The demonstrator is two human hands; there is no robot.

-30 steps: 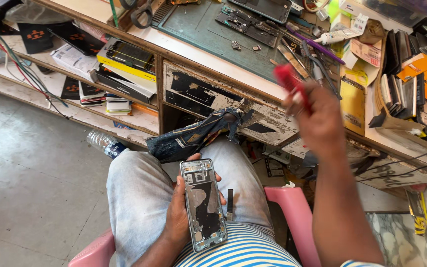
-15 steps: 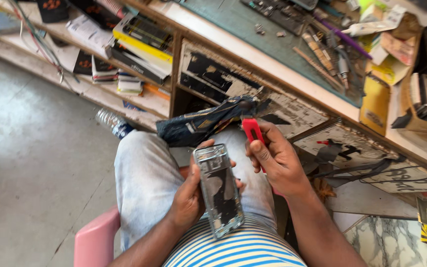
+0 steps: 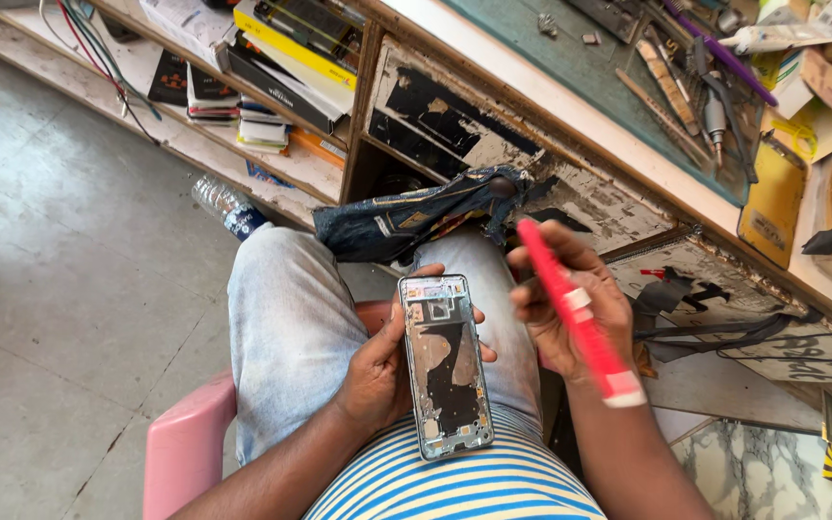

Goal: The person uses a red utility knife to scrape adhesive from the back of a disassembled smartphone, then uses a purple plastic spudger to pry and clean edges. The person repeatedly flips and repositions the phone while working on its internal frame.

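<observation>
Left hand [image 3: 377, 371] grips the opened phone frame [image 3: 445, 366] from its left edge, thumb side wrapped behind, frame lying lengthwise over the lap with internals facing up. Just right of the frame, right hand [image 3: 565, 299] is closed around a red tool [image 3: 575, 308], blurred, its tip above the fingers and its taped butt end down near the wrist. Dark cloth [image 3: 416, 217] sits just beyond both hands, against the workbench [image 3: 570, 159].

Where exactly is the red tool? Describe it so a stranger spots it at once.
Start at the person's lap, where the left hand holds an opened phone frame. Just beside it, the right hand grips the red tool. It is a long, bright red stick with pale bands, the only red thing over the lap.
</observation>
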